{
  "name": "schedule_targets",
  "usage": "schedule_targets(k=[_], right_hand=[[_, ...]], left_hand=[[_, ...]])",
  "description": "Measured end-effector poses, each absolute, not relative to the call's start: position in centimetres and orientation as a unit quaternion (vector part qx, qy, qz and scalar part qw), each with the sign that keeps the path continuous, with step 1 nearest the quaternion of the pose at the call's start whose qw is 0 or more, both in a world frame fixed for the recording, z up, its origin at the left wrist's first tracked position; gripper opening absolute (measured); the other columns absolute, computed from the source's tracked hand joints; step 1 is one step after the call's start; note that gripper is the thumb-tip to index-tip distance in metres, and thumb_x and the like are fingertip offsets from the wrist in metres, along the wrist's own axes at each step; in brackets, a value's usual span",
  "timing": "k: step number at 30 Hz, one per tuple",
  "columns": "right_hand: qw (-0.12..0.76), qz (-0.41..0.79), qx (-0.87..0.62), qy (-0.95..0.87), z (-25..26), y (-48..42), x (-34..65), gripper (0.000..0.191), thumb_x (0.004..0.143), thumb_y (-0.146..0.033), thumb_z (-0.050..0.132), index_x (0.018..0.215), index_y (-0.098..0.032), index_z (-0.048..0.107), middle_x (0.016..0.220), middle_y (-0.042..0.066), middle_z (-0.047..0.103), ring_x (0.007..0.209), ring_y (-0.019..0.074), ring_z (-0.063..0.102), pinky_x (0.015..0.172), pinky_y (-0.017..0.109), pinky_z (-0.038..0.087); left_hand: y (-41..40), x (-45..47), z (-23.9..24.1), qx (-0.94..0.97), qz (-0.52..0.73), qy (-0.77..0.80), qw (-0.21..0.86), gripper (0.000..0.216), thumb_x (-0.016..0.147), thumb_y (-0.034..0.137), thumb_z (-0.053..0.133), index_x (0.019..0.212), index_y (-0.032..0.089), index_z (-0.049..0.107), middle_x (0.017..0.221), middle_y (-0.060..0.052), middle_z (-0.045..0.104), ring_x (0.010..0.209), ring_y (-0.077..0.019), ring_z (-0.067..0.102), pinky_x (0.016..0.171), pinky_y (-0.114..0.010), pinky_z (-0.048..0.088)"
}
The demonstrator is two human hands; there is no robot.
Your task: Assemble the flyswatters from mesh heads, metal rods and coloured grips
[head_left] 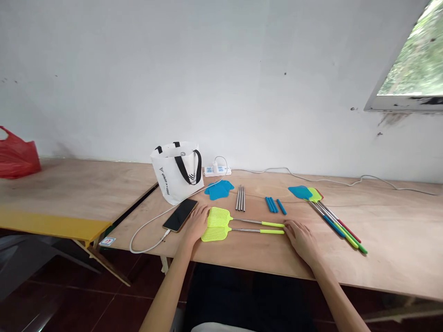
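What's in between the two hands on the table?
Two yellow-green fly swatters lie side by side between the left hand and the right hand, as the head view shows.

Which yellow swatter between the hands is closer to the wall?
The upper swatter; the lower swatter lies nearer the front edge of the table.

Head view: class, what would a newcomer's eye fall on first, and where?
Two bright yellow-green mesh fly swatters with metal shafts would probably come first, lying side by side between the left hand and the right hand. Next, perhaps, comes the white bag with black handles, upright beyond the left hand. Then follows the bundle of multicoloured fly swatters lying right of the right hand.
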State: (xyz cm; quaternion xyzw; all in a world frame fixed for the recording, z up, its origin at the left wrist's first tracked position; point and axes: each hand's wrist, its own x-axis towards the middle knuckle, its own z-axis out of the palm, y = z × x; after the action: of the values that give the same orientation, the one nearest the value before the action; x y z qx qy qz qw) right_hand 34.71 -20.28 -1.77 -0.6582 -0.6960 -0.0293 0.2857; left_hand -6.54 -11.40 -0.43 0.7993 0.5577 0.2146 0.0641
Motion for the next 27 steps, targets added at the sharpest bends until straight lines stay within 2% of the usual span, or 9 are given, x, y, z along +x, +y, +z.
schedule_targets(k=[10,15,21,27], right_hand=[[0.325,-0.005,-0.656,-0.681,-1.11,-20.18,34.66,0.033,0.097,-0.04,0.039,0.092,-0.024,0.068,0.094,0.008,0.075,0.093,0.0268,0.069,0.087,0.04,0.05],[0.302,-0.017,-0.659,-0.689,-1.45,-20.3,34.62,0.032,0.099,-0.039,0.038,0.099,-0.024,0.066,0.105,0.008,0.073,0.102,0.026,0.067,0.092,0.041,0.047],[0.285,-0.024,-0.646,-0.708,-1.93,-20.22,34.7,0.035,0.101,-0.039,0.036,0.116,-0.027,0.066,0.127,0.007,0.069,0.118,0.0266,0.062,0.099,0.044,0.044],[0.318,0.0,-0.635,-0.704,-1.64,-20.06,34.79,0.035,0.099,-0.04,0.038,0.104,-0.025,0.07,0.115,0.008,0.073,0.108,0.0264,0.066,0.098,0.044,0.046]], left_hand=[[-11.48,-6.49,-0.27,0.803,0.206,0.556,0.059,0.043,0.101,0.019,0.029,0.139,0.023,0.05,0.153,-0.009,0.049,0.145,-0.0244,0.041,0.119,-0.046,0.034],[-11.46,-6.5,-0.35,0.804,0.211,0.553,0.057,0.044,0.101,0.018,0.03,0.139,0.024,0.05,0.154,-0.008,0.048,0.145,-0.024,0.041,0.118,-0.046,0.034],[-11.53,-6.36,-0.21,0.802,0.207,0.557,0.062,0.046,0.1,0.017,0.028,0.14,0.022,0.05,0.154,-0.009,0.048,0.145,-0.025,0.039,0.119,-0.046,0.033],[-11.56,-6.37,-0.15,0.803,0.221,0.549,0.069,0.046,0.099,0.018,0.029,0.14,0.022,0.051,0.153,-0.009,0.049,0.145,-0.0261,0.04,0.118,-0.047,0.034]])
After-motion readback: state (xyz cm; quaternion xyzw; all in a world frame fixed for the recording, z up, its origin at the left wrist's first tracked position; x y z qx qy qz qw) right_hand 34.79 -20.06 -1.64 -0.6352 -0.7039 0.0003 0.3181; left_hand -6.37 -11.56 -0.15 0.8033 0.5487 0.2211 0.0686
